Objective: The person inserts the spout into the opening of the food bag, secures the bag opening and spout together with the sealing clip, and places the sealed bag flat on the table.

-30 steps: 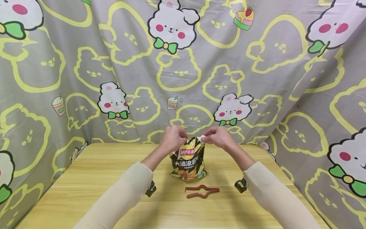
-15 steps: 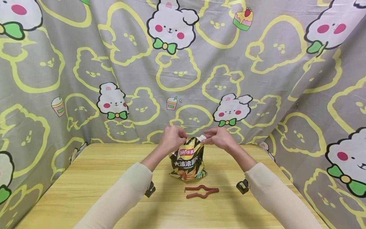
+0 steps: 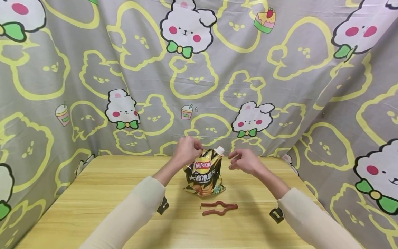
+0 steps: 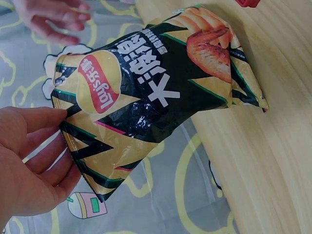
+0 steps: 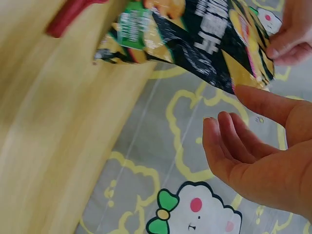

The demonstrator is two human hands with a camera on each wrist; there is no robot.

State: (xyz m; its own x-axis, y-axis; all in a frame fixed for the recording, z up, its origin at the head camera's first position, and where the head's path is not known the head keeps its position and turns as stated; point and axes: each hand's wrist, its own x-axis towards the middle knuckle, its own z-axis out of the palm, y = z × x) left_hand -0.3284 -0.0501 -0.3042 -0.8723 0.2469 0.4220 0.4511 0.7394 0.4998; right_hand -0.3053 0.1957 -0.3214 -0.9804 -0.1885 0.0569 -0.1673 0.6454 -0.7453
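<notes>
One chip bag (image 3: 203, 174) reads "Lay's 乐事".

A gap separates the right hand (image 3: 245, 161) from the chip bag (image 3: 203, 177), leaving passage along the bag's right side, while the left hand (image 3: 187, 151) blocks its top left corner, a red clip (image 3: 229, 208) lies across the near approach and a patterned curtain (image 3: 199, 76) hangs behind the table (image 3: 77, 197)

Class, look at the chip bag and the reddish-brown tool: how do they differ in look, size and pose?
Look: the chip bag has black and gold printing; the reddish-brown tool is plain.
Size: the chip bag is bigger than the tool.
Pose: the left hand holds the chip bag upright by its top; the tool lies flat on the wooden table, untouched.
</notes>
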